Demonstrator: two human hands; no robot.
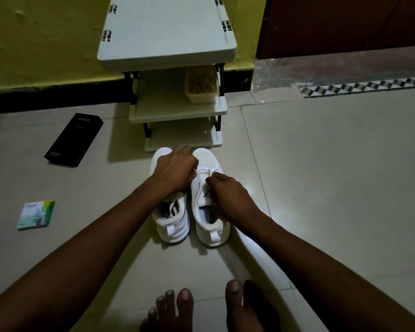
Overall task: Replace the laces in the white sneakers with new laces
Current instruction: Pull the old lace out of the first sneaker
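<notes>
Two white sneakers stand side by side on the tiled floor, toes pointing away from me. The left sneaker (171, 221) has a lace in its eyelets. On the right sneaker (210, 226) a white lace (204, 172) crosses only the lowest eyelets near the toe. My left hand (175, 170) reaches across the left sneaker and pinches one end of that lace. My right hand (228, 195) rests over the right sneaker's tongue and pinches the other end.
A white plastic shoe rack (175, 109) stands just beyond the sneakers, with a yellowish container (201, 88) on a shelf. A black phone box (73, 140) and a small green-white carton (36, 214) lie to the left. My bare feet (209, 310) are at the bottom.
</notes>
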